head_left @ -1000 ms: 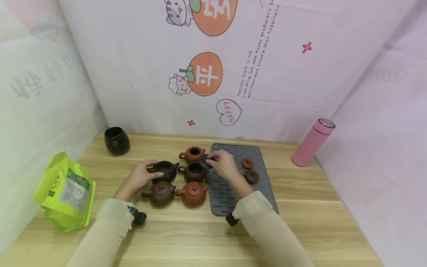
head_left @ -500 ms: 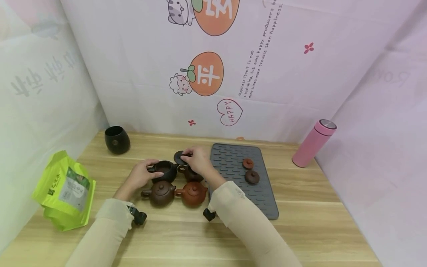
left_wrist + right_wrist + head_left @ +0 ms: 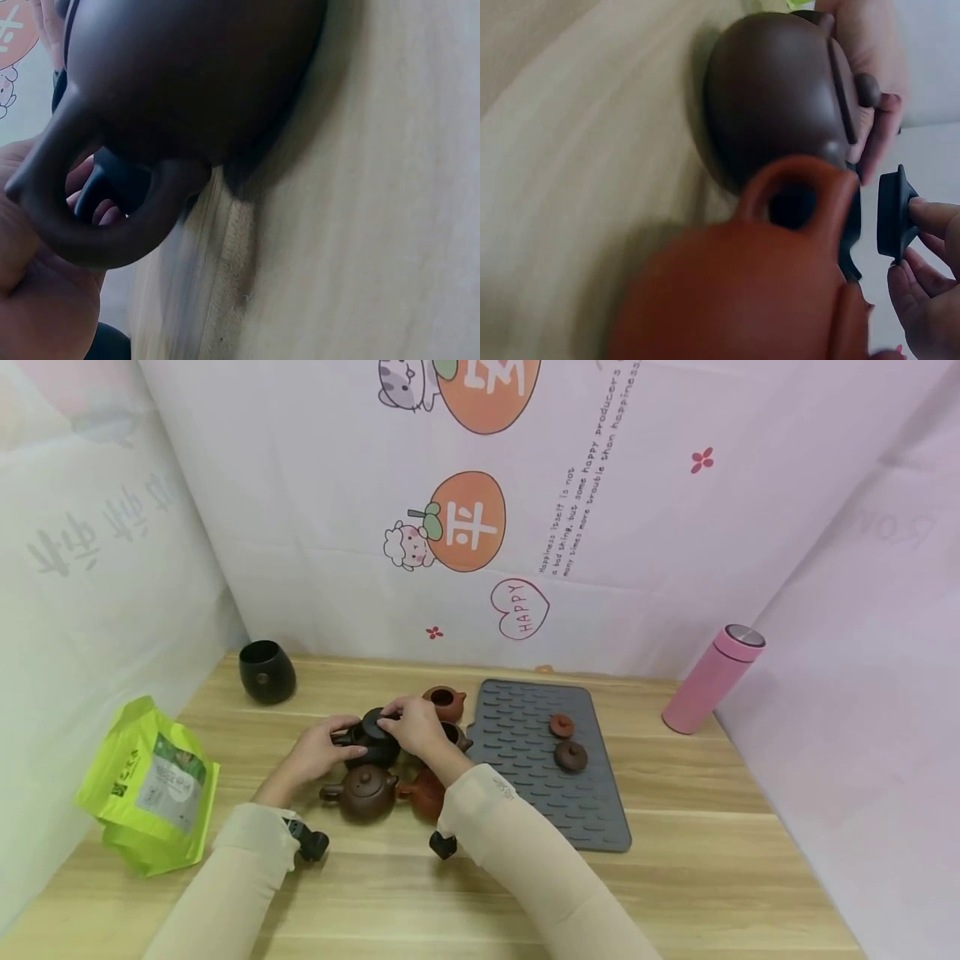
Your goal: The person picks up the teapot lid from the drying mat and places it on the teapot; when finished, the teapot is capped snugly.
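Observation:
My left hand (image 3: 315, 753) grips the black teapot (image 3: 382, 753) at its handle side, thumb along the near rim. Over that teapot's mouth, my right hand (image 3: 416, 727) pinches a black lid (image 3: 377, 725) by its knob. In the right wrist view the lid (image 3: 892, 217) stands edge-on, a gap between it and the teapot. A dark brown lidded teapot (image 3: 367, 795) sits just in front, beside a red clay lidded one (image 3: 424, 795) partly covered by my right forearm. Behind that arm are a lidless brown teapot (image 3: 453, 735) and a lidless small reddish one (image 3: 446, 702).
A grey ridged mat (image 3: 517, 710) lies to the right, bearing a small reddish lid (image 3: 561, 725) and a brown lid (image 3: 571, 756). A pink flask (image 3: 712, 681) stands at the far right. On the left are a black cup (image 3: 267, 675) and a green pouch (image 3: 153, 789).
My right hand has carried the black lid leftward from the mat's edge, past the lidless teapots, to above the black teapot. My left hand has stayed on that teapot.

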`<state>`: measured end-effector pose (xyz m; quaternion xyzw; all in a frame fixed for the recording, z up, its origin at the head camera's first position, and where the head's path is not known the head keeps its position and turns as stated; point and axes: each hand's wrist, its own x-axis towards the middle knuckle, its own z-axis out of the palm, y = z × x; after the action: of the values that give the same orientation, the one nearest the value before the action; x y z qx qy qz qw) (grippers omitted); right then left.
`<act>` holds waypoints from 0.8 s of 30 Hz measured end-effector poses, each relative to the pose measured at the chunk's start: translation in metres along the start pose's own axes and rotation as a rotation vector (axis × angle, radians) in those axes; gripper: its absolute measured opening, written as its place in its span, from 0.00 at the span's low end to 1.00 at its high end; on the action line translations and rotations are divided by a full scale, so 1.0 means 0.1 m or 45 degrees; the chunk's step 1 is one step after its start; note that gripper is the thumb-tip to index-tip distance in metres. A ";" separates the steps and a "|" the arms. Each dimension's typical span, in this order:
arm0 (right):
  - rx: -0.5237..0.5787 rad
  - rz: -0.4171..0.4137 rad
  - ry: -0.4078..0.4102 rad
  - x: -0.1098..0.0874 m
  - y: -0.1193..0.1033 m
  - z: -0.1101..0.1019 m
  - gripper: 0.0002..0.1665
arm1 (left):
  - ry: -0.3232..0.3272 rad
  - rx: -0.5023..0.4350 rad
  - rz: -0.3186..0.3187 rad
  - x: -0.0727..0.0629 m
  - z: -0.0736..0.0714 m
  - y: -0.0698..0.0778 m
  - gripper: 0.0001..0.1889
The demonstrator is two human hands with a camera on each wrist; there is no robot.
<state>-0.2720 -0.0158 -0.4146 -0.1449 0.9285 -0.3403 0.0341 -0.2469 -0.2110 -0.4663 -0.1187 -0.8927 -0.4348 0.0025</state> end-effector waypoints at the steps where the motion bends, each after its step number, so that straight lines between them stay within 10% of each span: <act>1: 0.000 0.003 0.003 0.01 -0.01 0.02 0.09 | -0.002 -0.004 0.001 0.01 0.00 0.00 0.31; 24: -0.081 -0.023 -0.009 0.04 -0.07 0.24 0.09 | -0.008 -0.025 -0.008 0.01 -0.01 0.00 0.32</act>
<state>-0.2700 -0.0372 -0.4278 -0.1557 0.9373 -0.3105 0.0298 -0.2483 -0.2118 -0.4656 -0.1174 -0.8887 -0.4432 -0.0030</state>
